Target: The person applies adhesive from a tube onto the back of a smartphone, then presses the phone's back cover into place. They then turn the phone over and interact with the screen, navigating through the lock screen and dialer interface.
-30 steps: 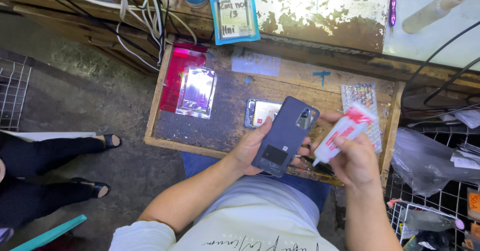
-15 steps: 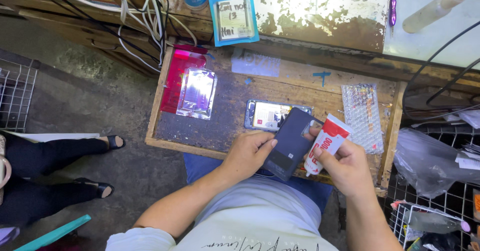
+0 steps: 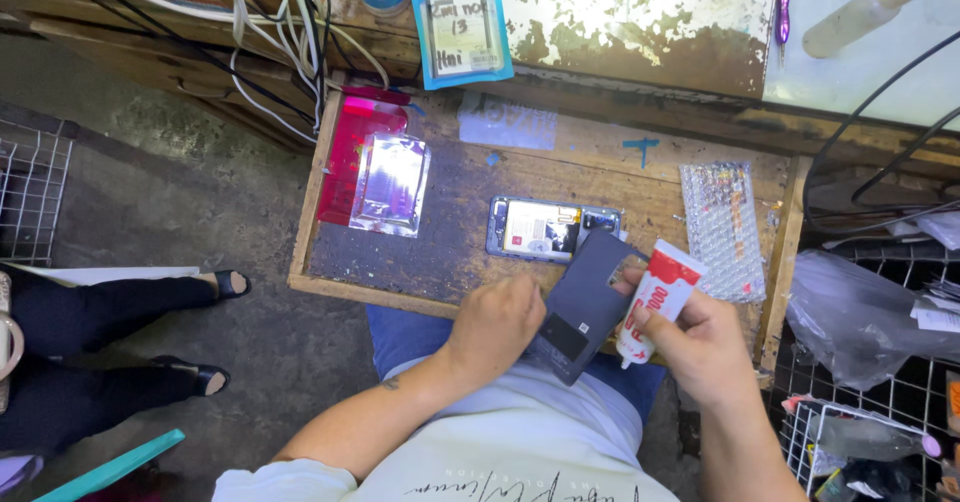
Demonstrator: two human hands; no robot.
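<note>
Both hands, left hand (image 3: pixel 497 324) and right hand (image 3: pixel 700 347), are bare, no gloves or rings showing. Forearms are bare too, with a small dark mark near the left wrist. White short-sleeved tee with dark script lettering, blue trousers underneath.

the flat rectangular phone back cover (image 3: pixel 583 304) is dark slate grey with one black square patch near its lower end. the soft squeeze tube of glue (image 3: pixel 655 301) is white with red lettering and a white nozzle. the opened phone body lying on the board (image 3: pixel 548 230) shows a silver-blue frame and a pale cream and yellow inside. the worn wooden work board (image 3: pixel 460 224) is dark brown, paler tan at its edges. the shiny foil pouch (image 3: pixel 391 184) is silver, lying on a glossy magenta-red sheet (image 3: pixel 350 142). the bubble-wrap strip (image 3: pixel 722 230) is clear with faint coloured flecks.
</note>
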